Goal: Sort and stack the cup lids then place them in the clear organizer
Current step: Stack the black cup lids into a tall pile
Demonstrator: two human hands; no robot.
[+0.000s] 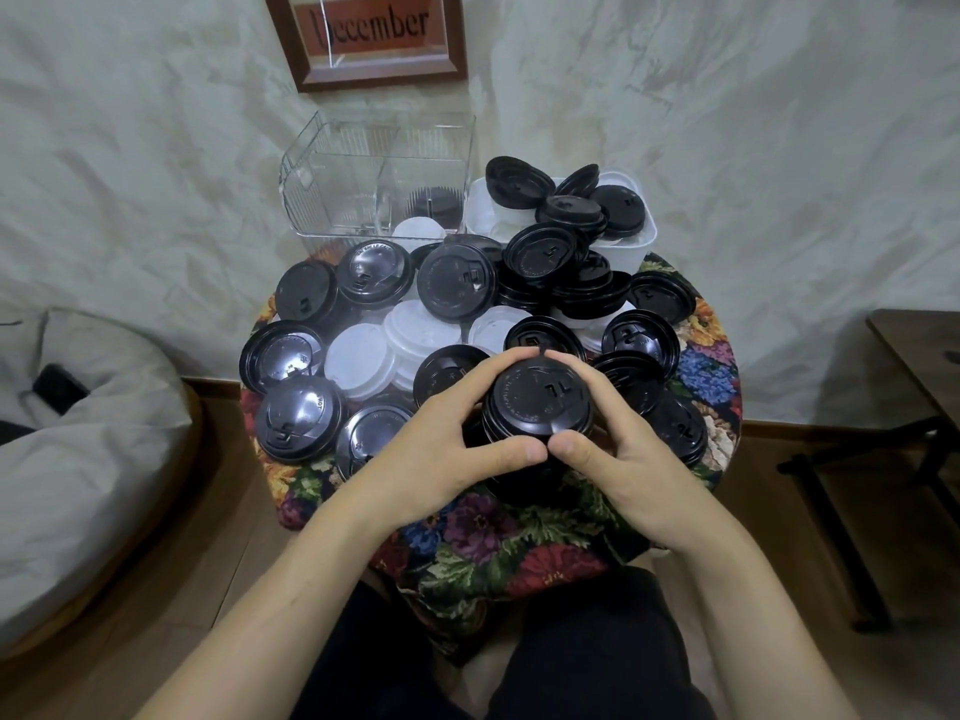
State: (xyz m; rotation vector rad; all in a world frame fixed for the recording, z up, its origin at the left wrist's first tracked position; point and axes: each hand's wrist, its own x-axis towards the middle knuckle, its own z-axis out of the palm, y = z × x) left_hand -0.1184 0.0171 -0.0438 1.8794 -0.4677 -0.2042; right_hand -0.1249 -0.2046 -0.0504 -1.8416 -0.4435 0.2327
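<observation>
Left hand (441,441) and right hand (621,449) curl round a stack of black cup lids (540,400) above the near edge of the table (493,537); lids look light, thin, slick, so hold the stack's sides evenly; clear organizer (363,174) stands well behind

View from the wearer's own head, showing only arms and lap. The left hand (431,444) and right hand (623,449) are bare, and the thumbnails (533,452) are short and neatly trimmed. The left forearm (291,579) and right forearm (737,589) are bare as well, uncovered from the wrists back to the near edge. Between them, at the near edge, both legs wear plain black trousers (571,662) of soft, matte cloth.
</observation>
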